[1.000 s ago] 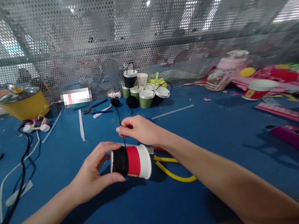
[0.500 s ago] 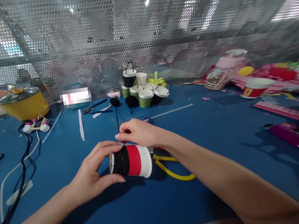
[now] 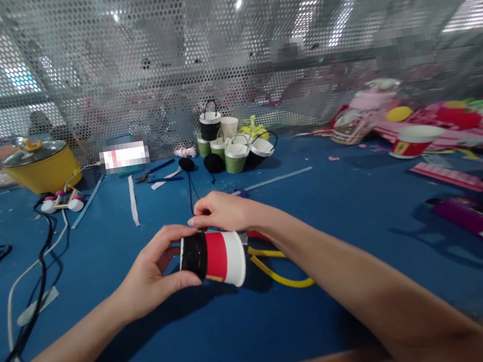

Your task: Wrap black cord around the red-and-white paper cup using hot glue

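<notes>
The paper cup (image 3: 217, 258) looks light and thin-walled, easy to crush, so a hold at its stiffer base or rolled rim seems safest. It lies on its side just above the blue tabletop (image 3: 358, 230), between the 2 hands, with black winding over the base end, a red band and a white mouth. The left hand (image 3: 151, 279) curls around the base. The right hand (image 3: 221, 211) pinches the soft black yarn strand (image 3: 189, 192) against it.

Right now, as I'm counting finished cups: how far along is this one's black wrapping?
Done: a black yarn band covers the paper cup at its narrower end. In hand: the left hand holds the cup sideways while the right hand pinches the strand against it. Left: the red band and white rim end are bare.
</notes>
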Demonstrator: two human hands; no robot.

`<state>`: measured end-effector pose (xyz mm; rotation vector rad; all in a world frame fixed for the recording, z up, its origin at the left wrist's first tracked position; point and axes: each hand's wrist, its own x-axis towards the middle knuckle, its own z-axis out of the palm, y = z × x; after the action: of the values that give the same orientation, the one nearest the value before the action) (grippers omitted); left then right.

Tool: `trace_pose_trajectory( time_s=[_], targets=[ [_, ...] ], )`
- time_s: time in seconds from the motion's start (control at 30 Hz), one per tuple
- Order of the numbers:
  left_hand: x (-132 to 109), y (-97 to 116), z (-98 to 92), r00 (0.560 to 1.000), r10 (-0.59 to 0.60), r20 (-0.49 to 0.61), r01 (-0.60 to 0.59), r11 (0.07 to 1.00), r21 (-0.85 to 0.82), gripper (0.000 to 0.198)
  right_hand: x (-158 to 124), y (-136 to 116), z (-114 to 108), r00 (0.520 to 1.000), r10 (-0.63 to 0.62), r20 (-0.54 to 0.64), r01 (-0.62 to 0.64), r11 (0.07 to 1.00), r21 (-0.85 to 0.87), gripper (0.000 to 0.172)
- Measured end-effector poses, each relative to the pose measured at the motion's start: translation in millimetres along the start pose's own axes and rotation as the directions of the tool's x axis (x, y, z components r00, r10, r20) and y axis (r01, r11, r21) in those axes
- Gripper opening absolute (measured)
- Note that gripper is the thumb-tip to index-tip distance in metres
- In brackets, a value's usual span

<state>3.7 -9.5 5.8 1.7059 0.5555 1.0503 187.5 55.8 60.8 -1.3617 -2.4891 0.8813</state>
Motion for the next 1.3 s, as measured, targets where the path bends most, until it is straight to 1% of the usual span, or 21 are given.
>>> trace_pose_trajectory(
  time_s=[0.07, 0.1, 0.17, 0.23, 0.27, 0.3, 0.33, 0.4, 0.47, 0.5, 0.53, 0.57, 0.63, 0.7, 0.77, 0.8, 0.87, 1.0, 1.07, 1.2, 1.3],
  targets=[
    [0.8, 0.2, -1.2, 0.998, -0.060, -0.014, 0.060, 0.997, -0.055, 0.047, 1.9, 2.3, -2.1, 0.999, 0.035, -0.001, -0.035, 0.998, 0.059, 0.029],
    [1.3, -0.3, -1.9, 0.995, -0.094, -0.029, 0.092, 0.992, -0.084, 0.047, 1.8, 3.2, -4.3, 0.997, 0.070, -0.026, -0.067, 0.992, 0.104, 0.031],
    [2.5, -2.0, -3.2, 0.985, -0.154, -0.072, 0.144, 0.981, -0.134, 0.049, -2.3, 4.1, -10.3, 0.980, 0.146, -0.132, -0.116, 0.971, 0.209, 0.036],
    [3.4, -4.3, -3.9, 0.977, -0.170, -0.126, 0.152, 0.978, -0.143, 0.051, -12.6, 4.7, -15.4, 0.950, 0.161, -0.268, -0.083, 0.956, 0.282, 0.040],
    [3.6, -5.4, -3.9, 0.977, -0.154, -0.150, 0.136, 0.983, -0.125, 0.052, -19.7, 5.2, -16.5, 0.939, 0.139, -0.314, -0.043, 0.955, 0.294, 0.039],
    [3.6, -6.1, -3.7, 0.978, -0.125, -0.165, 0.111, 0.989, -0.094, 0.051, -27.6, 6.0, -16.1, 0.937, 0.102, -0.333, 0.001, 0.955, 0.295, 0.039],
    [3.3, -6.6, -3.3, 0.982, -0.088, -0.168, 0.080, 0.995, -0.055, 0.051, -35.7, 7.0, -14.0, 0.944, 0.065, -0.322, 0.037, 0.953, 0.300, 0.039],
    [2.1, -6.4, -2.2, 0.989, -0.004, -0.146, 0.008, 1.000, 0.026, 0.047, -50.7, 9.2, -5.6, 0.976, 0.008, -0.219, 0.069, 0.937, 0.343, 0.045],
    [0.3, -5.4, -1.0, 0.994, 0.048, -0.101, -0.039, 0.996, 0.084, 0.045, -62.0, 10.3, 5.9, 0.995, -0.017, -0.098, 0.055, 0.916, 0.396, 0.054],
    [-0.5, -4.8, -0.6, 0.995, 0.044, -0.085, -0.035, 0.994, 0.103, 0.047, -66.2, 10.1, 11.6, 0.998, -0.019, -0.061, 0.043, 0.906, 0.421, 0.056],
    [-1.2, -4.3, -0.2, 0.997, 0.021, -0.079, -0.012, 0.994, 0.112, 0.051, -69.3, 9.2, 16.8, 0.999, -0.010, -0.044, 0.028, 0.897, 0.440, 0.058],
    [-1.7, -3.8, 0.1, 0.997, -0.025, -0.077, 0.033, 0.994, 0.109, 0.057, -71.8, 7.7, 21.2, 0.999, 0.011, -0.053, 0.014, 0.896, 0.445, 0.059],
    [-1.9, -2.9, 0.5, 0.985, -0.163, -0.053, 0.167, 0.984, 0.068, 0.065, -75.1, 3.7, 27.3, 0.991, 0.057, -0.124, -0.003, 0.917, 0.399, 0.060],
    [-1.4, -2.1, 1.2, 0.960, -0.278, -0.015, 0.279, 0.960, 0.013, 0.061, -76.9, 0.3, 29.9, 0.976, 0.049, -0.212, 0.017, 0.955, 0.296, 0.059],
    [-0.6, -1.2, 2.5, 0.942, -0.336, 0.010, 0.336, 0.942, -0.007, 0.053, -77.4, -0.6, 29.9, 0.970, -0.001, -0.242, 0.055, 0.975, 0.217, 0.059],
    [-0.3, -0.6, 3.3, 0.940, -0.341, 0.010, 0.341, 0.940, 0.000, 0.051, -76.9, 0.0, 29.2, 0.973, -0.019, -0.230, 0.069, 0.975, 0.211, 0.059],
    [0.1, 0.4, 4.9, 0.947, -0.321, 0.012, 0.320, 0.947, 0.033, 0.049, -73.8, 2.9, 26.7, 0.981, -0.035, -0.189, 0.086, 0.959, 0.270, 0.056],
    [-0.4, 2.2, 6.7, 0.970, -0.239, 0.040, 0.233, 0.965, 0.124, 0.047, -56.2, 8.7, 19.7, 0.990, -0.060, -0.129, 0.119, 0.850, 0.513, 0.051],
    [-1.3, 3.0, 7.2, 0.978, -0.203, 0.047, 0.193, 0.967, 0.164, 0.047, -42.4, 8.7, 15.8, 0.990, -0.055, -0.129, 0.119, 0.811, 0.573, 0.049],
    [-3.4, 4.3, 6.8, 0.990, -0.132, 0.053, 0.119, 0.974, 0.192, 0.055, -12.8, 1.0, 9.8, 0.986, -0.023, -0.167, 0.123, 0.777, 0.617, 0.046],
    [-4.5, 4.5, 4.9, 0.985, -0.116, 0.125, 0.074, 0.950, 0.304, 0.059, 4.3, -6.7, 8.5, 0.988, -0.048, -0.145, 0.124, 0.805, 0.581, 0.045]
  ],
)
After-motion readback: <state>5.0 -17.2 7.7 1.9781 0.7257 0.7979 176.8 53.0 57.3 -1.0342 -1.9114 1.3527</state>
